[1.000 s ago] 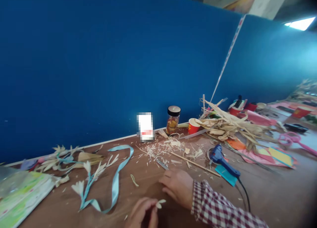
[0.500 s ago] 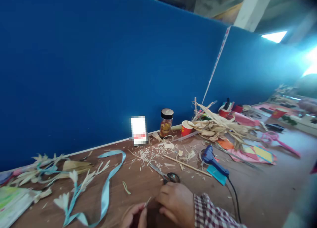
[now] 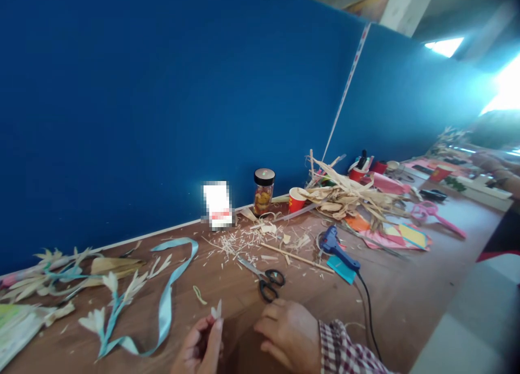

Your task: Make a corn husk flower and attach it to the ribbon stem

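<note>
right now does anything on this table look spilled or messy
Yes. Pale shavings lie scattered loose on the table just behind the black-handled scissors, like cutting waste. A heap of dried husks sprawls further right. The left hand pinches a small pale petal piece.

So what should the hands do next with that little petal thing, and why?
Probably bring the right hand over to steady the small husk petal. The left hand pinches it upright at the fingertips, and the right hand rests empty on the table, just in front of the scissors.
</note>
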{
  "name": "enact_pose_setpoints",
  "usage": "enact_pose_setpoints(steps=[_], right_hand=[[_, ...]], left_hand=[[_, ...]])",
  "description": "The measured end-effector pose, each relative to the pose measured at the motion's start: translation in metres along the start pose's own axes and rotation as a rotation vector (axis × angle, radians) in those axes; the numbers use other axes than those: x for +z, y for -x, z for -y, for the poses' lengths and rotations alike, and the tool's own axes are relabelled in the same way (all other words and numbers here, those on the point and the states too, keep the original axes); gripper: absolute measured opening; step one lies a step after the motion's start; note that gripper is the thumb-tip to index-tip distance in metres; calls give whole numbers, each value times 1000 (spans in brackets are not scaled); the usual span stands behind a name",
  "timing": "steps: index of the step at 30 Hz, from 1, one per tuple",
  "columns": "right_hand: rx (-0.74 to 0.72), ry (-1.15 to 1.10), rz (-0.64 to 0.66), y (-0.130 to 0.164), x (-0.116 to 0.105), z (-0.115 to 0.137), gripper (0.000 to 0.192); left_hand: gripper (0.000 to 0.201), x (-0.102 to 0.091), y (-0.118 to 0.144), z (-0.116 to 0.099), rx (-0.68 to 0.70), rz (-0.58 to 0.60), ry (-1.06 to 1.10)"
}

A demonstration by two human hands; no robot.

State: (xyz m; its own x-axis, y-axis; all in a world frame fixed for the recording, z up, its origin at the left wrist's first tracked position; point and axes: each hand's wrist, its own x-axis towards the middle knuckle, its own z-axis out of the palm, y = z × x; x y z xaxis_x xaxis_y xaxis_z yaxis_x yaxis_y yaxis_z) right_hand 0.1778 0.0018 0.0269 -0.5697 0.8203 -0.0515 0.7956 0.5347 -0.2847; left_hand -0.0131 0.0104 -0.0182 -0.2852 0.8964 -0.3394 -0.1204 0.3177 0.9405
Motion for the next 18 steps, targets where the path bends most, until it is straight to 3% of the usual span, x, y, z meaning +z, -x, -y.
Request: enact_pose_setpoints(steps=[6, 11, 18], right_hand=[[-47, 42, -111, -24, 8, 4, 26], [-98, 136, -216, -42, 19, 8, 15], [-36, 139, -188, -34, 22, 9, 14]], left_hand=[[46, 4, 6, -3, 28, -45, 31], [46, 3, 6, -5, -7, -54, 51], [48, 2, 3, -4, -53, -47, 60]])
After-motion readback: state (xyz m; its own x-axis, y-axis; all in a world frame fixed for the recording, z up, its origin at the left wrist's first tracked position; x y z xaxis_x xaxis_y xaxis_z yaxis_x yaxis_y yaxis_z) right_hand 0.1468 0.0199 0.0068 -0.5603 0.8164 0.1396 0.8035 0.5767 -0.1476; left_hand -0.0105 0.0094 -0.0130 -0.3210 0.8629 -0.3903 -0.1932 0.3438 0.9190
